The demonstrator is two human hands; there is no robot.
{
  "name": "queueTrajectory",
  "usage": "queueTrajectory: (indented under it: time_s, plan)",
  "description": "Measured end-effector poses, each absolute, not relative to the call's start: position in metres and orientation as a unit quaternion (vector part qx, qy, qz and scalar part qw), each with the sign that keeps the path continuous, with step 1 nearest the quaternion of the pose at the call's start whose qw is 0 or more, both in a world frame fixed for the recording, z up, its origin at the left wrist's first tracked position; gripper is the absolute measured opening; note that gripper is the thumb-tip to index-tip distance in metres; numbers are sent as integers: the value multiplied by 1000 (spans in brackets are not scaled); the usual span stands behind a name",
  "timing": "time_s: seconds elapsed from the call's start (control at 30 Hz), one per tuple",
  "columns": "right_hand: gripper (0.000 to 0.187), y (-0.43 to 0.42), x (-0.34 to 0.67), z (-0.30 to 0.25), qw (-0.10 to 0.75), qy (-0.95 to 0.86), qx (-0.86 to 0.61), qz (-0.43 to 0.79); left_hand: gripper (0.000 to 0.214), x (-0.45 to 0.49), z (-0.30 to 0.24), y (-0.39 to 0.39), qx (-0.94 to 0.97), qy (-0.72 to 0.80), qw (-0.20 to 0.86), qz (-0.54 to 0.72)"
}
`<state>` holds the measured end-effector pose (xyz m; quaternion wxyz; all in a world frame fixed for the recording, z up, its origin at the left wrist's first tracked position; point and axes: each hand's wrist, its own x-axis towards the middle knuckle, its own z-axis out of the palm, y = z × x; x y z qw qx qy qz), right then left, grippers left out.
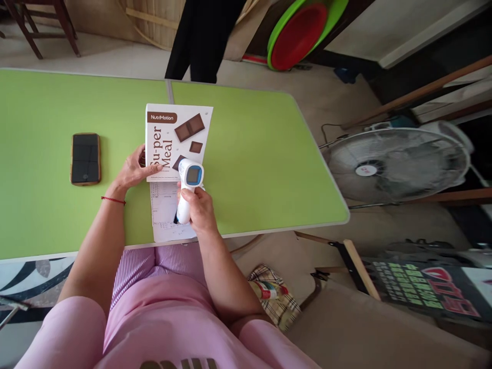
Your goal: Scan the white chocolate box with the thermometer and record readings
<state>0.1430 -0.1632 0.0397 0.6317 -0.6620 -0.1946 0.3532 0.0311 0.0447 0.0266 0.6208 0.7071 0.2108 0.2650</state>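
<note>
Your left hand (134, 171) is on the box (175, 138). The fingers are curled narrowly round its left edge and the thumb lies flat on the printed front, so the box is gripped rather than just touched. A red string bracelet (113, 200) sits on that wrist, nearer you than the box.

The box is white with pictures of chocolate pieces. It lies front-up on the green table (261, 164), and its near end reaches the table edge just in front of your lap. A panel of small print (too fine to read) faces you on that near end.

Your right hand (200, 207) is closed round the handle of a white thermometer (190, 175), fingers wrapped tight and thumb up the back. You hold it over the near right part of the box. Its blue screen faces up towards you — whether the nose touches the box can't be told.

Left of the box, well apart from it, a phone (85, 158) lies with its dark screen up. Beyond the box, past the far table edge, stand someone's legs in dark trousers (203, 41). Off the table and far to the right of the box, a fan (395, 163) sits on the floor — a checked bag (274, 300) lies nearer you on that side.
</note>
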Motion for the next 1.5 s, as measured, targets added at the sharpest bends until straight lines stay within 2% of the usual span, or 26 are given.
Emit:
queueTrajectory:
  time_s: [0.37,0.57,0.67,0.77,0.9,1.0,1.1,1.2,1.3,1.37,1.5]
  plan:
    - [37,-188,141,76,641,-280,-690,187,77,28,38,43,713,220,615,254]
    - [40,-200,153,70,612,-305,-720,120,80,26,37,46,733,229,587,256]
    - [43,-209,178,51,542,-333,-767,84,85,24,33,49,754,250,544,271]
    - [52,-217,209,25,434,-360,-825,32,86,23,28,51,767,266,512,280]
    - [51,-218,236,-6,297,-371,-880,17,87,25,23,50,748,256,543,282]
    - [50,-215,240,-16,251,-367,-895,21,91,28,18,49,738,242,559,290]
    - [46,-213,235,-15,257,-353,-899,-19,98,31,15,48,737,230,554,311]
    - [31,-209,222,-9,340,-358,-867,-68,107,34,15,47,739,242,541,320]
    - [19,-199,200,-7,423,-389,-818,-14,110,35,17,46,744,259,533,309]
    - [22,-189,184,-8,428,-398,-810,37,110,34,18,47,748,260,533,299]
    - [26,-174,164,-11,385,-396,-830,77,106,29,18,52,771,261,510,278]
